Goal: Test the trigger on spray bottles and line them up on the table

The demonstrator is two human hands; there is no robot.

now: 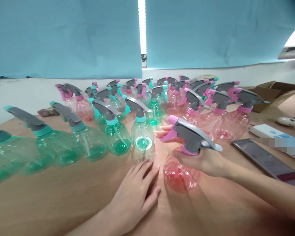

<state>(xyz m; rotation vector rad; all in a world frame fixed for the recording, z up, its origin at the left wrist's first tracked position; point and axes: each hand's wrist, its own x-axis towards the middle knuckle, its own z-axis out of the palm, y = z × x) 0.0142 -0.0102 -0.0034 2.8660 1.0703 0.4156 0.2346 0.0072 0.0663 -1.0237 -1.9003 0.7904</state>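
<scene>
Right hand (204,160) is wrapped around the neck of the pink spray bottle (180,175), which stands upright on the table (64,200). Left hand (135,193) lies flat just beside it, fingers spread. The bottle is see-through and looks empty. Green spray bottles (115,134) are lined up to the left. What the cardboard box (270,91) holds can't be told.

- From my head, the single camera looks forward and down, close above my left hand (135,193) and right hand (206,161).
- It faces hanging blue fabric sheets (64,36).
</scene>
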